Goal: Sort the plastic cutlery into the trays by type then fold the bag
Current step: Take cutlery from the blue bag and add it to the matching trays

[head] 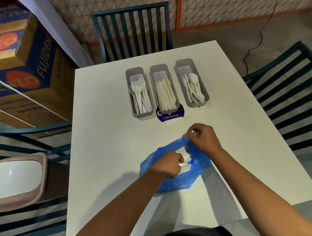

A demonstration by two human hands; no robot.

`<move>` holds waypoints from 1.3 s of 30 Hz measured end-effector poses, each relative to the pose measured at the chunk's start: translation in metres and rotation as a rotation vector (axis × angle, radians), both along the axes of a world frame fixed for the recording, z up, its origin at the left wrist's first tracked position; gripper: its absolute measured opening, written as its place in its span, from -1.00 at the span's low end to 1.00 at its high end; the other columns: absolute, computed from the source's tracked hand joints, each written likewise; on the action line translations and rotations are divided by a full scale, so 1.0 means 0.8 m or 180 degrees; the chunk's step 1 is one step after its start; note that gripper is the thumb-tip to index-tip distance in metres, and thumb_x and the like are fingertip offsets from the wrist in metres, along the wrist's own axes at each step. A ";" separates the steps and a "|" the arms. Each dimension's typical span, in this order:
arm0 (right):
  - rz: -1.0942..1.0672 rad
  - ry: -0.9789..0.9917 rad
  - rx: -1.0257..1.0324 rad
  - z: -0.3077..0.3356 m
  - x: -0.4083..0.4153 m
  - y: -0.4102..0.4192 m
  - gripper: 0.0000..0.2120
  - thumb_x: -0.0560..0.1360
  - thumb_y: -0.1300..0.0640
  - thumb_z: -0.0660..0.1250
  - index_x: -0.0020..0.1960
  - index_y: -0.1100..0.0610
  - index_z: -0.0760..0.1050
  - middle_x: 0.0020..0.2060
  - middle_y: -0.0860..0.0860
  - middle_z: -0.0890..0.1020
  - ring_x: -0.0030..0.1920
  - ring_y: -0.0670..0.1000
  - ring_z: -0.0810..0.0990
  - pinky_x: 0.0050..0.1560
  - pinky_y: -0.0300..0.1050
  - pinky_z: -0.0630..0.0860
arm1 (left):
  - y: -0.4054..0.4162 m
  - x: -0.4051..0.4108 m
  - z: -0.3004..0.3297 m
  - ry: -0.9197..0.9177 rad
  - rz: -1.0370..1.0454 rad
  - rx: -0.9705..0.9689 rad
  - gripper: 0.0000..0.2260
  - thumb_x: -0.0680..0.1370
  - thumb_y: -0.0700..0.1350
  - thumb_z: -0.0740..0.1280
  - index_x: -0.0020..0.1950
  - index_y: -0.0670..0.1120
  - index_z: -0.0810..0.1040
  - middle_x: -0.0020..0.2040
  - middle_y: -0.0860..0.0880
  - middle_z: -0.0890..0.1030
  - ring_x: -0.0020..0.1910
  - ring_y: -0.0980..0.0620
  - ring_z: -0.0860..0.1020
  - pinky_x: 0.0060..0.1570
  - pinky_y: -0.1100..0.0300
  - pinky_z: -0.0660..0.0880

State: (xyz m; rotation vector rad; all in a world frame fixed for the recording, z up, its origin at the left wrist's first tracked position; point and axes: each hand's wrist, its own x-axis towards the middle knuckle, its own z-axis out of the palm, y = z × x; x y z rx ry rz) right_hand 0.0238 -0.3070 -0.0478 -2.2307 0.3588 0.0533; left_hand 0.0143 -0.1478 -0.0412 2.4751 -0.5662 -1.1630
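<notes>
3 trays (161,88) lengthwise, pointing away

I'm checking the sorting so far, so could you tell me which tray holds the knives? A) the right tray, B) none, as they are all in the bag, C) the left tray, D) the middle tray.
D: the middle tray is filled with flat, beige knives, while the left tray shows tined forks and the right tray shows round-bowled spoons.
</notes>
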 end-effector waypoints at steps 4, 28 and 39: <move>0.0638 0.0453 -0.0302 -0.009 -0.053 0.020 -0.89 0.42 0.21 0.34 -0.07 0.19 0.58 -0.15 0.00 0.58 -0.12 0.02 0.54 -0.03 -0.10 0.45 | 0.035 -0.031 -0.018 -0.0226 0.0431 -0.0459 -0.57 0.53 -0.11 0.30 0.39 0.02 0.35 0.32 0.05 0.45 0.31 0.04 0.42 0.33 0.18 0.32; 0.1334 0.1477 -0.1784 -0.047 -0.127 0.033 -0.11 0.33 -0.04 0.41 0.51 -0.07 -0.03 0.48 0.08 0.09 0.48 0.17 0.04 0.44 0.05 0.15 | 0.059 -0.083 -0.048 -0.0138 0.0902 -0.0283 -0.43 0.48 0.00 0.40 0.43 0.07 0.24 0.38 -0.01 0.39 0.36 -0.04 0.37 0.36 0.08 0.34; 0.1782 0.1318 -0.1857 -0.041 -0.117 0.007 -0.07 0.30 0.00 0.45 0.50 -0.05 -0.03 0.44 0.08 0.14 0.43 0.20 0.13 0.34 0.04 0.33 | 0.036 -0.086 -0.038 -0.0197 0.1004 0.0286 -0.56 0.53 -0.14 0.32 0.38 -0.15 0.33 0.30 -0.14 0.46 0.25 -0.11 0.47 0.21 0.08 0.41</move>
